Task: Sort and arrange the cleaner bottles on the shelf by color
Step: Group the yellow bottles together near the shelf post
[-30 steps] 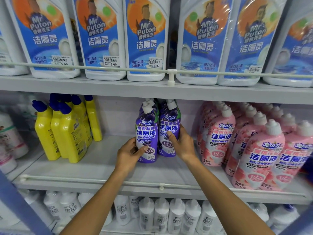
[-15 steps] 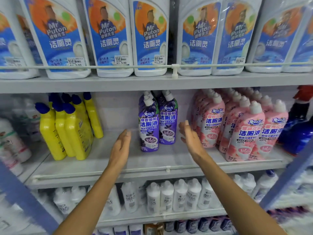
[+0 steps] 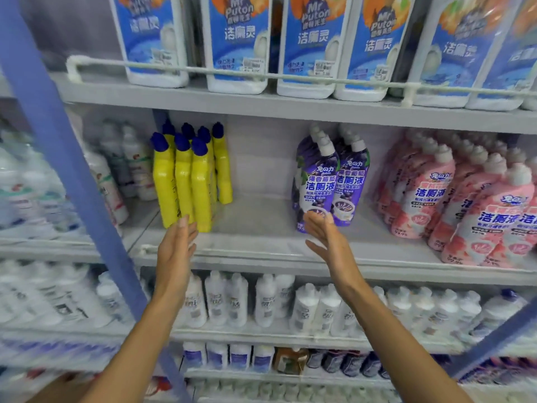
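On the middle shelf (image 3: 261,242) stand three colour groups. Several yellow bottles (image 3: 186,178) with blue caps are at the left, a few purple bottles (image 3: 334,181) in the centre, and several pink bottles (image 3: 453,199) at the right. My left hand (image 3: 174,251) is open with fingers straight, just in front of the lowest yellow bottles and holding nothing. My right hand (image 3: 328,237) is open too, its fingertips overlapping the base of the front purple bottle without gripping it.
Large white bottles with blue labels (image 3: 308,45) fill the top shelf behind a white rail (image 3: 261,75). White bottles (image 3: 261,301) line the shelf below. A blue upright post (image 3: 58,158) crosses the left side. White bottles with green labels (image 3: 122,167) stand left of the yellow ones.
Both hands let go of the purple bottles and drew back with open palms. The view has swung left, so the yellow bottles now sit near my left hand.
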Motion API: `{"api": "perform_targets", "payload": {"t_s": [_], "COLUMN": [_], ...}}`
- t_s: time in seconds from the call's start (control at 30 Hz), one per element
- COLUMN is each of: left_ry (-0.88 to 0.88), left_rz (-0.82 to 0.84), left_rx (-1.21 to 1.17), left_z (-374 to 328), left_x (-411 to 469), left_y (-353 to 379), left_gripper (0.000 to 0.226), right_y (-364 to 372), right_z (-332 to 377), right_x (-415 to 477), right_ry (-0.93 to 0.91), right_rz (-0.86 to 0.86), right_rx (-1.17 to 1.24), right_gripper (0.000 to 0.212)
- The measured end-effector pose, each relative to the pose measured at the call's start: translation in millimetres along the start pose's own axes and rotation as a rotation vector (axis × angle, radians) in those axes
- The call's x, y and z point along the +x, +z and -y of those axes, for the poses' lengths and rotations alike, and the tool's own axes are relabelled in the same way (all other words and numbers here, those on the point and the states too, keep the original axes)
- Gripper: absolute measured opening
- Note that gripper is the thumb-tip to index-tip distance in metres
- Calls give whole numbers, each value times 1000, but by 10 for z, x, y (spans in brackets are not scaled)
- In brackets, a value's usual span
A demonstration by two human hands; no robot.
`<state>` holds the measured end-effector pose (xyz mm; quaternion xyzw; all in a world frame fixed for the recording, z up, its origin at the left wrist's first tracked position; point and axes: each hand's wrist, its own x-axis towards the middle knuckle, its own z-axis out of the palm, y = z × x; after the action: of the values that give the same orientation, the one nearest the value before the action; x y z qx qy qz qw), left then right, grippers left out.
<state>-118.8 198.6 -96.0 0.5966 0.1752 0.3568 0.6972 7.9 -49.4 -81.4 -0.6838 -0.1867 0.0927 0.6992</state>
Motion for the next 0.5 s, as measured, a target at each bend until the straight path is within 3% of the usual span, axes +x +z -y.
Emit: {"api": "perform_targets", "payload": {"t_s": [0.03, 0.13, 0.33, 0.5], "left_ry": [7, 39, 110, 126], "left_rz": [-20, -88, -147, -158], "left_rx": [13, 88, 220, 246], "left_z": [-8, -8, -165, -217], "left_x": [39, 239, 814, 1347], "left_y": [-93, -341, -499, -483], "left_gripper": [57, 80, 40, 53], "right_y": [119, 492, 1282, 1806], "right_z": [4, 45, 166, 250], "right_x": [42, 290, 1015, 1509], "right_ry": [-11, -24, -77, -161], "right_rz": [22, 81, 154, 196], "right_rx": [-4, 13, 61, 43], "right_gripper": [74, 62, 62, 66]}}
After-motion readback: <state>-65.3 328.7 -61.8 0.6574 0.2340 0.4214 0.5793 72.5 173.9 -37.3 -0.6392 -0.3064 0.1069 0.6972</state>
